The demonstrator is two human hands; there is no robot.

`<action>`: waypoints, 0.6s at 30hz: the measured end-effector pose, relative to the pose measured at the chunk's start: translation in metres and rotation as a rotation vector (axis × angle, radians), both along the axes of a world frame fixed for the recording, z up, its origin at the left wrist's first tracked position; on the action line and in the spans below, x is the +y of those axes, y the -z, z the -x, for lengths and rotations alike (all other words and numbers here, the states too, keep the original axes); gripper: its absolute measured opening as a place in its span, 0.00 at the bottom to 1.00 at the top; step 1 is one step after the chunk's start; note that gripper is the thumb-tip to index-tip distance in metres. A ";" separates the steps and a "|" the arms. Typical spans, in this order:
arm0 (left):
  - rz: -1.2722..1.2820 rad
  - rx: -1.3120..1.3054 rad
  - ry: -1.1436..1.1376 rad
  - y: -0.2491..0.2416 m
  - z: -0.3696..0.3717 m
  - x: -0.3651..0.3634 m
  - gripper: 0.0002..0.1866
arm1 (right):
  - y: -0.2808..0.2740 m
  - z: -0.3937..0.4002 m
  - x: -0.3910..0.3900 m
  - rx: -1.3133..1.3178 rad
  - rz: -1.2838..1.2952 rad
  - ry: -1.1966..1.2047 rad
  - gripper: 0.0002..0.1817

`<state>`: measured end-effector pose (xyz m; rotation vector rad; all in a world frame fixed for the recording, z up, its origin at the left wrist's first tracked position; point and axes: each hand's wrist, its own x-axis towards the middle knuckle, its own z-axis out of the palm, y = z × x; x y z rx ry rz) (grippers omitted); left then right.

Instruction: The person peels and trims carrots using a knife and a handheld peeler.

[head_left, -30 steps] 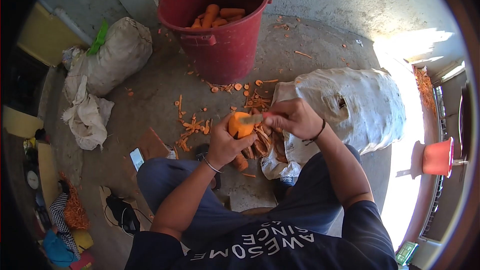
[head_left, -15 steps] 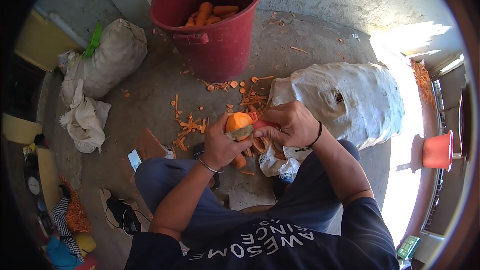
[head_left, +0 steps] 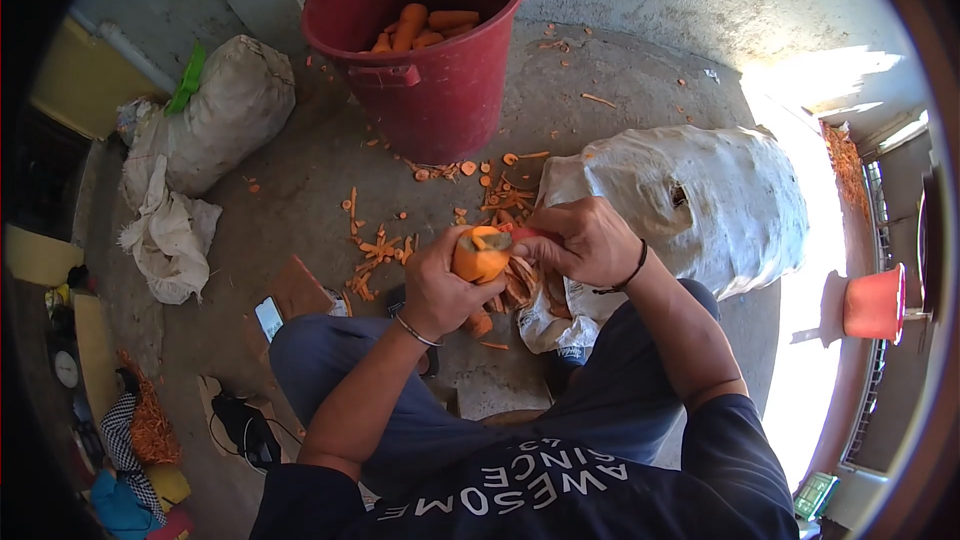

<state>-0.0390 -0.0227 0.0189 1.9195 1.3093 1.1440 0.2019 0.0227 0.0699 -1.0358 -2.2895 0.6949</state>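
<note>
My left hand [head_left: 438,285] is wrapped round a thick orange carrot [head_left: 480,262], held up in front of my knees. A peeled orange surface faces me, with a dull unpeeled patch near its upper right. My right hand [head_left: 592,240] grips a red-handled peeler [head_left: 530,234], whose head is at the carrot's upper right side. My fingers hide much of the handle, and the blade is too small to make out. Carrot peelings [head_left: 375,258] lie scattered on the floor below and beyond my hands.
A large dark red bucket [head_left: 440,105] holding several carrots [head_left: 410,26] stands ahead. To the right lies a full white sack [head_left: 690,205]; another sack [head_left: 225,110] leans at the left wall. A phone [head_left: 268,319] rests by my left knee. A small red bucket [head_left: 873,305] is far right.
The carrot has turned in my left hand, so more peeled orange faces me and the unpeeled patch has moved up. My right hand and the peeler have shifted slightly.
</note>
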 end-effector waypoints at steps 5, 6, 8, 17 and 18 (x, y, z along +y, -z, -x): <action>-0.035 0.076 -0.006 -0.003 -0.001 -0.002 0.34 | -0.002 -0.002 0.000 -0.011 0.123 0.005 0.22; -0.033 0.076 -0.010 -0.003 0.000 -0.002 0.34 | -0.003 -0.001 -0.002 -0.010 0.147 -0.025 0.23; -0.088 0.126 -0.017 -0.001 0.002 -0.002 0.34 | 0.003 -0.001 0.002 -0.035 0.188 0.027 0.24; 0.231 -0.232 -0.149 0.006 0.000 0.001 0.25 | 0.015 0.003 0.002 0.167 0.290 0.304 0.24; 0.230 -0.232 -0.150 0.008 -0.001 0.001 0.25 | 0.015 0.006 -0.002 0.146 0.170 0.173 0.23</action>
